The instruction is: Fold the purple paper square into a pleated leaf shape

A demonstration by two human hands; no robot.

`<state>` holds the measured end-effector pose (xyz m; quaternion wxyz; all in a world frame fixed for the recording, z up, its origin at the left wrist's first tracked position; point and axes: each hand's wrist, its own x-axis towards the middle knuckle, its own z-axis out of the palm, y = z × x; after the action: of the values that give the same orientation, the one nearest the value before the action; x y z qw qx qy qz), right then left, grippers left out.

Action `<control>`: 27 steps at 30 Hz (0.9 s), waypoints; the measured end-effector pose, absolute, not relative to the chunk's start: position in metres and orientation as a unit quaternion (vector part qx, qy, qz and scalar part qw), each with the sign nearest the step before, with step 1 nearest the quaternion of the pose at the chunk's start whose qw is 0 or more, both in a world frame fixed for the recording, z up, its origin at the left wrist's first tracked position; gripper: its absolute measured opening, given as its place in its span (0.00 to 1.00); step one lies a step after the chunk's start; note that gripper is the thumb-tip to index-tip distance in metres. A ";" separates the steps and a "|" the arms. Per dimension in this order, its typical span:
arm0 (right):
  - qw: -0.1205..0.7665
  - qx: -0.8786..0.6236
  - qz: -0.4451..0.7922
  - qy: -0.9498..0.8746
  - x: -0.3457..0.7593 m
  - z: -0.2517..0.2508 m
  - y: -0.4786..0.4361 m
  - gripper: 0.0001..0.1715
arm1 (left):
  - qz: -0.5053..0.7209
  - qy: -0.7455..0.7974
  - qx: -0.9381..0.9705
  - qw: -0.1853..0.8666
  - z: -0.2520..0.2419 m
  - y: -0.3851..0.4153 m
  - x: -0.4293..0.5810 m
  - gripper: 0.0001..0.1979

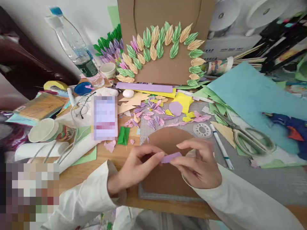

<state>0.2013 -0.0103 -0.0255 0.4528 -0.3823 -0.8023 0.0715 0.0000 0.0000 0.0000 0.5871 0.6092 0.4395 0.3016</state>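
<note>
Above a round brown cardboard piece, a small folded strip of purple paper is stretched between my two hands. My left hand pinches its left end between thumb and fingers. At the right end, the lower fingers of my right hand close on the paper, while the index finger is lifted away from it. Beyond the cardboard lie loose pleated paper leaves in purple, pink and yellow, along with a purple paper disc.
Scissors and a white pen lie to the right on a grey cutting mat. A cardboard board with green and peach leaves stands behind. At left are a phone, a paper cup and a bottle.
</note>
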 end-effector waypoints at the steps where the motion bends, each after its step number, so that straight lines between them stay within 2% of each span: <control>1: 0.463 -0.395 0.053 -0.792 0.203 -0.025 -0.011 0.09 | 0.285 0.438 0.607 0.599 -0.002 0.000 -0.001 0.21; 5: 0.483 -0.420 0.018 -0.768 0.206 -0.023 -0.013 0.10 | 0.239 0.398 0.603 0.649 -0.007 -0.001 -0.002 0.29; 7: 0.482 -0.417 0.025 -0.770 0.205 -0.023 -0.015 0.11 | 0.241 0.367 0.606 0.664 -0.006 -0.001 -0.002 0.29; 14: 0.452 -0.389 0.085 -0.798 0.198 -0.026 -0.015 0.11 | 0.315 0.370 0.602 0.634 -0.005 0.002 0.000 0.15; 23: 0.449 -0.412 0.140 -0.781 0.196 -0.029 -0.013 0.09 | 0.328 0.386 0.631 0.587 -0.010 0.000 0.000 0.12; 27: 0.470 -0.440 0.143 -0.752 0.197 -0.035 -0.007 0.07 | 0.367 0.371 0.701 0.485 -0.006 0.006 -0.004 0.08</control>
<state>0.1970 -0.0074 -0.0345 0.4703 -0.4396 -0.7518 0.1426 -0.0037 0.0060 -0.0063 0.4850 0.7014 0.3713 0.3674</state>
